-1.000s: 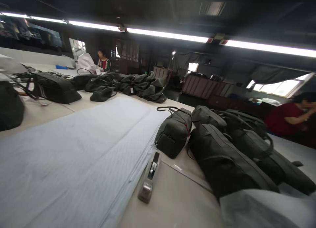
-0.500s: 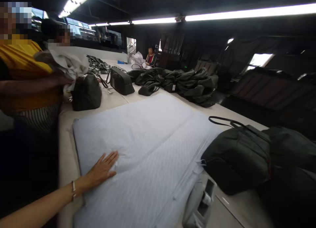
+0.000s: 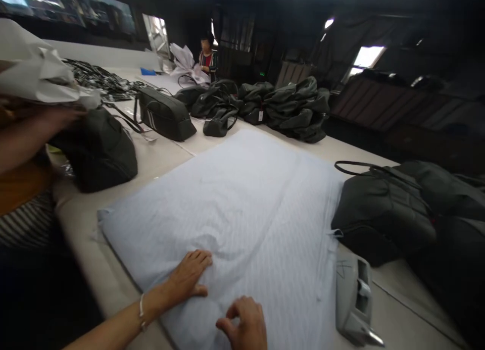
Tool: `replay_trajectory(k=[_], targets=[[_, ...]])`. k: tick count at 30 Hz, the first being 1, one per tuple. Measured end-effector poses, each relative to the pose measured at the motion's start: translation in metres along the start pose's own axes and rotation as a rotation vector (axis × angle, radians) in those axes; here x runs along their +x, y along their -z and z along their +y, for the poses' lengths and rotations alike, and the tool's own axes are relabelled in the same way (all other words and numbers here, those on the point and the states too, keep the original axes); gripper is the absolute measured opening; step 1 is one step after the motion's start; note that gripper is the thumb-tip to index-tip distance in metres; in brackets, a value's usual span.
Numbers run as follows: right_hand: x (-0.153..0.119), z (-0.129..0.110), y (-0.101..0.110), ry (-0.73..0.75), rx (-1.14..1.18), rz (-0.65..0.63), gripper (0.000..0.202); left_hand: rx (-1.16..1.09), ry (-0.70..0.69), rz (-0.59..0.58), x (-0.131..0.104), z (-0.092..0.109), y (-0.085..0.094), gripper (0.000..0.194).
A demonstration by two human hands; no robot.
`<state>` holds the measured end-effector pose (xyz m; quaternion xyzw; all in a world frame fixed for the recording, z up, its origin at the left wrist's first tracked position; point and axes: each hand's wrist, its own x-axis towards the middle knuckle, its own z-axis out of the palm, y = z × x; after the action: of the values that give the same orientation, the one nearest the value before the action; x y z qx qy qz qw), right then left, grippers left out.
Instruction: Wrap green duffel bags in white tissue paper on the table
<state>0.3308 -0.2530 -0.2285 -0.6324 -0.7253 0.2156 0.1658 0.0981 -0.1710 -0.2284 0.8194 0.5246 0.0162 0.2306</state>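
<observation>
A large white sheet [image 3: 265,203], faintly striped, lies across the table. My left hand [image 3: 185,278], with a bracelet at its wrist, rests flat on the sheet near its lower left, thumb apart from the fingers. Small wrinkles show in the material beside the fingertips. At the bottom edge, my right hand [image 3: 244,322] is over the sheet with curled fingers and the thumb apart from them; nothing shows between them. A grey tape dispenser [image 3: 352,299] stands right of the sheet.
Dark bags [image 3: 382,208] sit at the right, and more bags [image 3: 295,107] lie along the far side. Another dark bag [image 3: 109,148] is at the left, beside a person handling white paper [image 3: 41,67]. A second person [image 3: 207,59] is in the background.
My right hand has come into view at the bottom. My left hand has shifted right and down in the picture, still flat on the sheet. The view has turned downward.
</observation>
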Motion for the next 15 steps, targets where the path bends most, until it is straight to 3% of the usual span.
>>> replay_trajectory(k=[2,5,9,13,15], targets=[[0.026,-0.035,-0.018,-0.132,0.024,-0.12,0.031,-0.046,-0.053,-0.026,0.01,-0.008,0.01,0.04],[0.046,-0.059,-0.029,-0.242,-0.013,-0.208,0.043,-0.08,-0.147,-0.073,0.025,-0.016,0.021,0.03],[0.049,-0.057,-0.029,-0.26,-0.014,-0.241,0.02,-0.137,-0.259,-0.123,0.032,-0.022,0.035,0.029],[0.052,-0.052,-0.025,-0.238,-0.017,-0.252,0.005,-0.15,-0.371,-0.17,0.018,-0.029,0.042,0.047],[0.057,-0.053,-0.021,-0.229,-0.013,-0.26,0.003,-0.123,-0.365,-0.184,0.01,-0.03,0.04,0.046]])
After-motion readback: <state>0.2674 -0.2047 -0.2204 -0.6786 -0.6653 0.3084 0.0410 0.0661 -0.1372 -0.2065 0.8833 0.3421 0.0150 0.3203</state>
